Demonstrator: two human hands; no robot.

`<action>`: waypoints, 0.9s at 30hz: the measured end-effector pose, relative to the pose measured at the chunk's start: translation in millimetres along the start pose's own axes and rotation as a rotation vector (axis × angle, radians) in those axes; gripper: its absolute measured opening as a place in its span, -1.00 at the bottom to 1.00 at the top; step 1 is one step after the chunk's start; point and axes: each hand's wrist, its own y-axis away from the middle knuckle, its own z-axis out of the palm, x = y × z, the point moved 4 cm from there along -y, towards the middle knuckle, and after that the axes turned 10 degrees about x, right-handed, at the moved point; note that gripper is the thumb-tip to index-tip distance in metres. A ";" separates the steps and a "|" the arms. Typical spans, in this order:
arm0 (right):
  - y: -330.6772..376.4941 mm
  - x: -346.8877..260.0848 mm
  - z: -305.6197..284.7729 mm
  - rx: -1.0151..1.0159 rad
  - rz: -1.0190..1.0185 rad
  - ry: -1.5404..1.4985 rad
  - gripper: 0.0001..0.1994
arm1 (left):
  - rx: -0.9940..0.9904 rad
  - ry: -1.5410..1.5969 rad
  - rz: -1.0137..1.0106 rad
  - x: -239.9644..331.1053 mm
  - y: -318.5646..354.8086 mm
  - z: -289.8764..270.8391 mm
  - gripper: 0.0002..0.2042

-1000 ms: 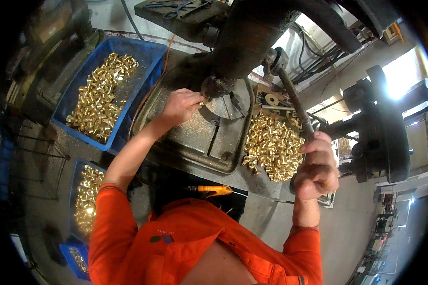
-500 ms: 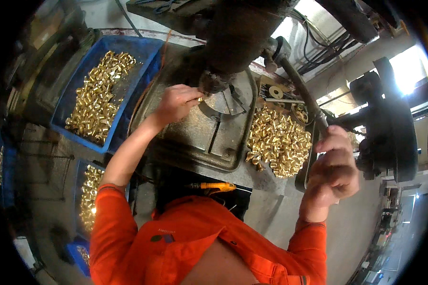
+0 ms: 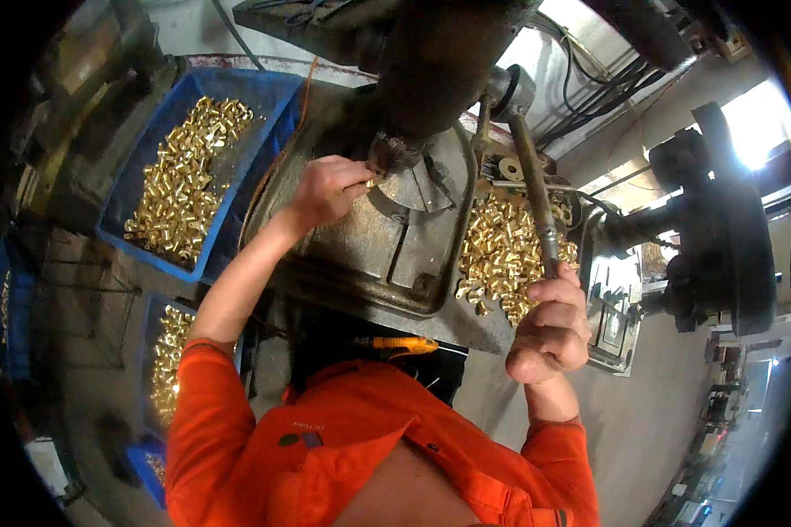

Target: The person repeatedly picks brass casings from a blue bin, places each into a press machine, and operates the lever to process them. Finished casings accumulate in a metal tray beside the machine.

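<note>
My left hand [image 3: 330, 189] is closed in a pinch at the machine's spindle head [image 3: 397, 154], with a small brass fitting [image 3: 371, 183] just showing at the fingertips. Below the spindle lies the drill press table [image 3: 347, 255], sprinkled with brass chips. On the right, my right hand [image 3: 549, 329] wraps round the end of a long metal feed lever [image 3: 533, 180]. That lever runs up to a hub [image 3: 511, 90] on the machine's side. Under it spreads a heap of brass fittings [image 3: 501, 255]. The spindle head hides the tool tip and part of the workpiece.
A blue bin [image 3: 198, 263] of brass pieces stands at the left, with another blue bin [image 3: 154, 307] nearer me. A yellow-orange handled tool [image 3: 404, 344] lies at the table's front edge. Another machine [image 3: 721, 228] stands at the right, and black cables [image 3: 598, 101] hang behind.
My right hand has swung the lever left and toward me, so it now crosses over the brass heap. My left hand has hardly moved.
</note>
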 end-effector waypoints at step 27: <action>-150.0 38.8 -21.7 0.107 0.062 -0.250 -0.85 | -0.524 0.149 0.495 150.5 15.8 181.6 -0.85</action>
